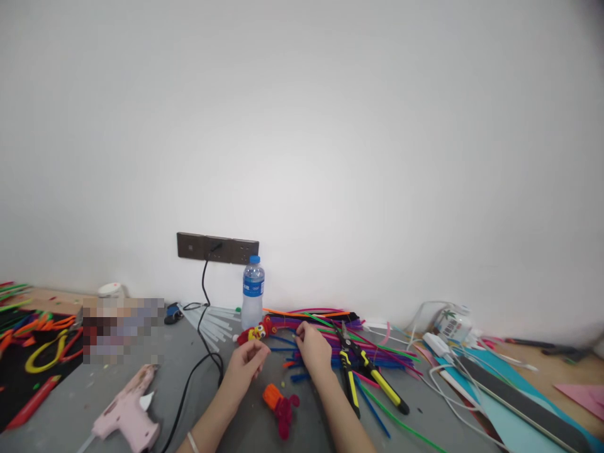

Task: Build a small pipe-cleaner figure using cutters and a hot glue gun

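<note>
My left hand (246,366) is closed in a pinch above the grey table, and whatever it may hold is hidden. My right hand (313,350) has its fingers curled together beside a pile of coloured pipe cleaners (391,358); I cannot make out what is in them. Just behind the left hand lies a small red and yellow figure (259,331) with round eyes. An orange and magenta pipe-cleaner piece (283,410) rests on the table between my forearms. Yellow-and-black pliers (350,368) lie opened to the right of my right hand.
A pink glue gun (128,415) lies at the left front, near a black cable (185,393). Against the wall stands a water bottle (253,296), with glue sticks (207,324) beside it. White cables (455,399) and blue sheets (514,402) cover the right side.
</note>
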### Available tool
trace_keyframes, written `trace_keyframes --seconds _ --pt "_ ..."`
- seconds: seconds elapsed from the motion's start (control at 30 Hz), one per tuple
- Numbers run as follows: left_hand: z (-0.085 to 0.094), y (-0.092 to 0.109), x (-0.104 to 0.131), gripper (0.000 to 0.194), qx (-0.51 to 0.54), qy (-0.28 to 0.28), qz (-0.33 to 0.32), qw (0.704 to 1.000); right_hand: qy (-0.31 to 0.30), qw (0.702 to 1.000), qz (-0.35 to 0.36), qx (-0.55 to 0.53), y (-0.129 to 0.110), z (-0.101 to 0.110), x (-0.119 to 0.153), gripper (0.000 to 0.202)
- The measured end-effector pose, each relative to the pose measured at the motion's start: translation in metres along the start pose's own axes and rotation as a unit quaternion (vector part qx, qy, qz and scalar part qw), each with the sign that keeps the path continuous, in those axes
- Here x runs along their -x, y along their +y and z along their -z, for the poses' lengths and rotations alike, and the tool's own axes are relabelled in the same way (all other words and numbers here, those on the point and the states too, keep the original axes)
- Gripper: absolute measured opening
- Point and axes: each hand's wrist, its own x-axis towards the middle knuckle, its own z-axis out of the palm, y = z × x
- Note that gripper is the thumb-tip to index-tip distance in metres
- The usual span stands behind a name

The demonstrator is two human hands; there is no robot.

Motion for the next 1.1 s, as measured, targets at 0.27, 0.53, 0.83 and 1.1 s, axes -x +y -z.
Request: trace_keyframes --seconds 0.27,0.53,0.83,1.1 --pt "0.0 0.004 0.001 0.053 0.007 0.003 0.0 1.0 0.013 0.995 0.041 -0.086 0.004 -0.006 -0.004 0.018" --pt "-0.001 0.005 0.002 0.055 0.031 -0.004 0.024 0.999 0.027 0.948 0.165 -0.271 -0.003 0.014 0.037 0.013" --pt "-0.003 -0.001 0.005 0.043 0.007 -0.067 -0.023 0.997 -0.051 0.911 0.234 -0.335 -0.016 0.02 0.054 0.009" --pt "-0.005 0.008 0.006 0.041 0.009 -0.059 -0.013 0.998 -0.062 0.881 0.201 -0.424 -0.02 0.013 0.053 0.002"
